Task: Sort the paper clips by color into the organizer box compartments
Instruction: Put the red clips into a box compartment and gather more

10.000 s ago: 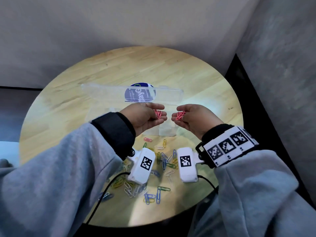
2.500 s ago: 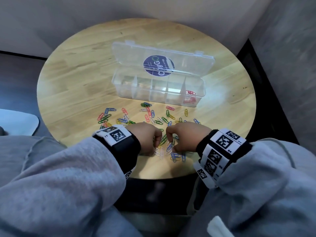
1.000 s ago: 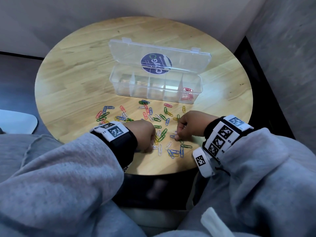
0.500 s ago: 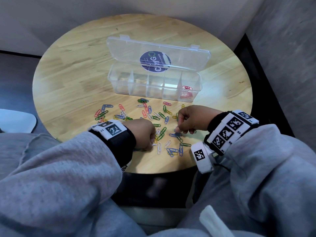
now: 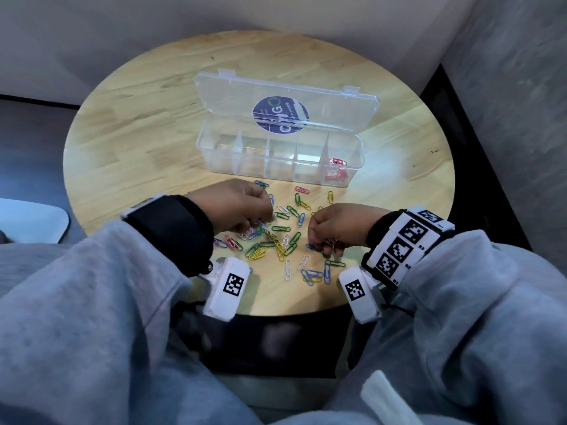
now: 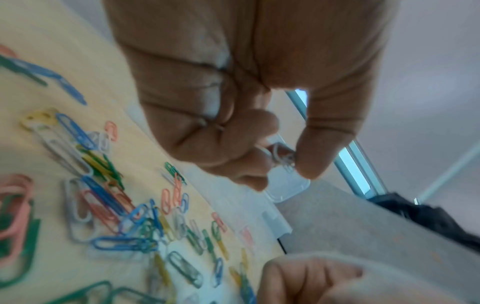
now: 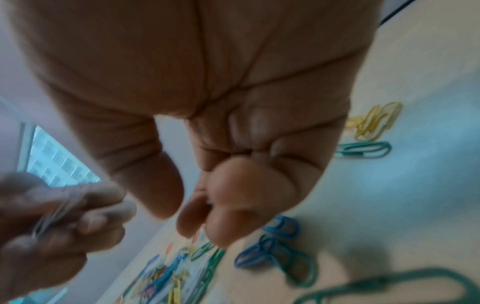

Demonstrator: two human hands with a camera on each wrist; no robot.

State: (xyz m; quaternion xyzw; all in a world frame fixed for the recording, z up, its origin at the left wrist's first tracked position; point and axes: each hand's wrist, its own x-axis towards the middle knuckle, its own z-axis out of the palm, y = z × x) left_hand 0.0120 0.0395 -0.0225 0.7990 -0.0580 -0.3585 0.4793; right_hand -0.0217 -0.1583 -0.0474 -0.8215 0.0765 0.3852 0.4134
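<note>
A clear organizer box (image 5: 357, 148) stands open mid-table, with red clips (image 5: 336, 170) in its rightmost compartment. Loose paper clips (image 5: 277, 240) of several colors lie scattered in front of it. My left hand (image 5: 267, 216) hovers over the pile's left side. In the left wrist view it (image 6: 283, 162) pinches a few white clips (image 6: 279, 154) between thumb and fingers. My right hand (image 5: 319, 245) is at the pile's right side, fingers curled. Its fingertips (image 7: 223, 232) hang just above a blue clip (image 7: 281, 226). Whether it holds anything is hidden.
The round wooden table (image 5: 153, 124) has bare wood left of and behind the box. The box lid (image 5: 337, 102) leans back, open. A grey wall (image 5: 506, 87) stands close on the right. The table's near edge runs just below both wrists.
My left hand has lifted off the pile and moved a little toward the box with white clips. The right hand has drawn slightly nearer, down to the blue clips.
</note>
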